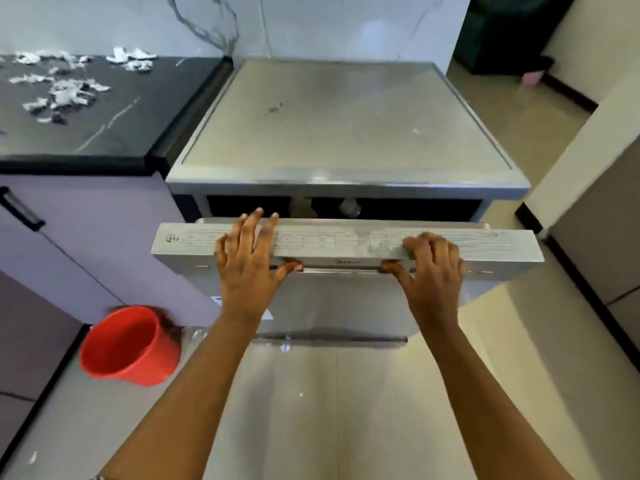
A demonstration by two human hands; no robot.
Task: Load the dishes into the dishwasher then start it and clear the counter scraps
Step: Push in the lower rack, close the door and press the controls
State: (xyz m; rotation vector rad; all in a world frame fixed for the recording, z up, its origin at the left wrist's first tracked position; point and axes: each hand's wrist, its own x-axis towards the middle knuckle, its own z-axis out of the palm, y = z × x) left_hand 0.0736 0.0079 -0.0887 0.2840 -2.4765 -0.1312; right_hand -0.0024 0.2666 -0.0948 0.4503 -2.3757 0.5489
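Note:
A silver dishwasher (pixel 346 126) stands in front of me with its door (pixel 346 242) ajar, tilted out at the top. A dark gap behind the door shows a glimpse of dishes (pixel 349 206) inside. My left hand (pixel 247 258) lies over the door's top edge, fingers spread, thumb under the handle. My right hand (pixel 433 261) grips the same edge to the right, fingers curled over it, thumb beneath. White paper scraps (pixel 65 84) lie scattered on the black counter (pixel 114 133) at the upper left.
A red bucket (pixel 128 344) sits on the floor at the left, beside the lilac cabinets (pixel 100 230). Pale tiled floor stretches below and to the right. A cabinet or wall panel (pixel 595 216) rises at the right. A dark green object stands at the far back right.

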